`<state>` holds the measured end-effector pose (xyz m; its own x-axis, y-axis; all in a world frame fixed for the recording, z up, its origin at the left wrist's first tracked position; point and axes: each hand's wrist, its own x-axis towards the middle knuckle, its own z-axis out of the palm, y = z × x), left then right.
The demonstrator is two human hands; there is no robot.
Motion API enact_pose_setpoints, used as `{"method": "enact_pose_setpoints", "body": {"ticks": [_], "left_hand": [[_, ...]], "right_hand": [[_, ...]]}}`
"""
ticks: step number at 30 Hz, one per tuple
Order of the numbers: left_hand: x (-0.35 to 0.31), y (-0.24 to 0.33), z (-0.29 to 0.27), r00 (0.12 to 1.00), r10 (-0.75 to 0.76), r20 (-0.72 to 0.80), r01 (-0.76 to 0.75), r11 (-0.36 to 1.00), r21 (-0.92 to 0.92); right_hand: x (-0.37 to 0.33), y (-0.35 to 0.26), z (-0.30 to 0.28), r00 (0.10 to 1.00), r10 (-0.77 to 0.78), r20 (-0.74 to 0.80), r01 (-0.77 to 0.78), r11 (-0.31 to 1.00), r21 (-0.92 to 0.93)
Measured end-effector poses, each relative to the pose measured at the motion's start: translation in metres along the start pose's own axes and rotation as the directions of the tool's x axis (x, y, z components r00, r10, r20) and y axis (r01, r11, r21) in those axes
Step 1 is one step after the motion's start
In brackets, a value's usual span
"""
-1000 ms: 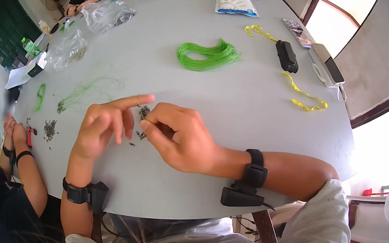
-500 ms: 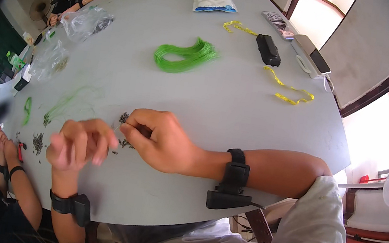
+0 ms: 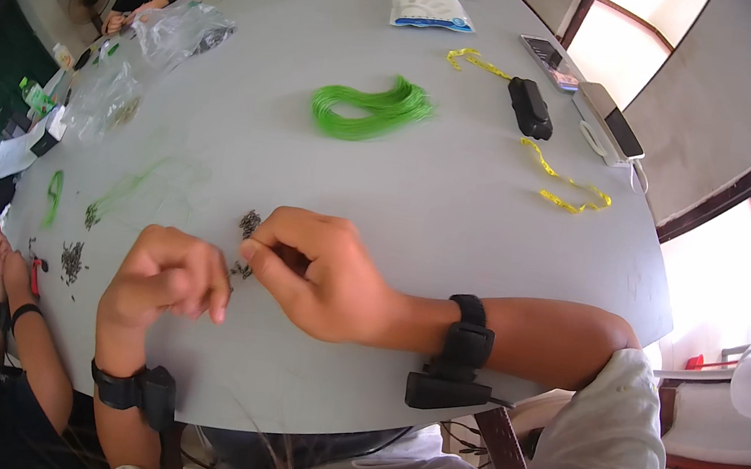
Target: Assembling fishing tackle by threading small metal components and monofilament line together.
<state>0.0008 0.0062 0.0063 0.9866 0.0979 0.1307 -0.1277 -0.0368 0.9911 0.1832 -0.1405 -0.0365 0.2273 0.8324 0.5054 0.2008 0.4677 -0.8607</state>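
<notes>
My right hand [image 3: 322, 270] is closed in a pinch, thumb against forefinger, above a small pile of dark metal-looking bits [image 3: 249, 222]. Whatever sits in that pinch is too small to name. Just left of it, my left hand [image 3: 167, 279] is raised over the table with its fingers curled in; what they hold, if anything, is hidden. Loose thin green strands [image 3: 135, 184] lie beyond the left hand, their near end by a few more dark bits [image 3: 93, 216]. A thick looped bundle of green strands [image 3: 395, 106] rests farther out.
Left on the grey table [image 3: 454, 227] lie another dark pile [image 3: 71, 262], a small green loop [image 3: 53, 198] and clear plastic bags [image 3: 177, 35]. Right are a yellow measuring tape [image 3: 563, 180], a black case [image 3: 529, 108] and a white telephone [image 3: 609, 124]. Other people sit at the left.
My left hand's fingers have gone from partly spread to curled in. The right hand keeps its pinch and has barely moved. The whole view has shifted slightly.
</notes>
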Motion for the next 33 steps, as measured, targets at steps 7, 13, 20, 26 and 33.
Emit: {"method": "enact_pose_setpoints", "body": {"ticks": [7, 13, 20, 26, 33], "left_hand": [[0.014, 0.011, 0.022, 0.921, -0.229, -0.316, 0.288, 0.946, 0.151], [0.014, 0.003, 0.022, 0.928, -0.191, -0.319, 0.279, 0.925, 0.258], [0.016, -0.006, 0.022, 0.914, -0.131, -0.383, 0.196, 0.971, 0.135], [0.018, -0.012, 0.021, 0.900, -0.145, -0.411, 0.152, 0.988, -0.017], [0.021, -0.015, 0.024, 0.888, -0.130, -0.441, 0.107, 0.991, -0.078]], "right_hand": [[-0.001, 0.000, -0.004, 0.998, -0.044, 0.041, 0.047, 0.995, -0.083], [-0.001, 0.000, -0.004, 0.996, -0.058, 0.062, 0.065, 0.991, -0.116], [0.002, 0.001, -0.003, 0.990, 0.139, -0.010, -0.137, 0.984, 0.110], [0.001, 0.004, -0.003, 0.979, 0.204, -0.026, -0.198, 0.968, 0.156], [-0.001, 0.001, -0.001, 0.979, 0.205, -0.021, -0.204, 0.978, 0.043]]}}
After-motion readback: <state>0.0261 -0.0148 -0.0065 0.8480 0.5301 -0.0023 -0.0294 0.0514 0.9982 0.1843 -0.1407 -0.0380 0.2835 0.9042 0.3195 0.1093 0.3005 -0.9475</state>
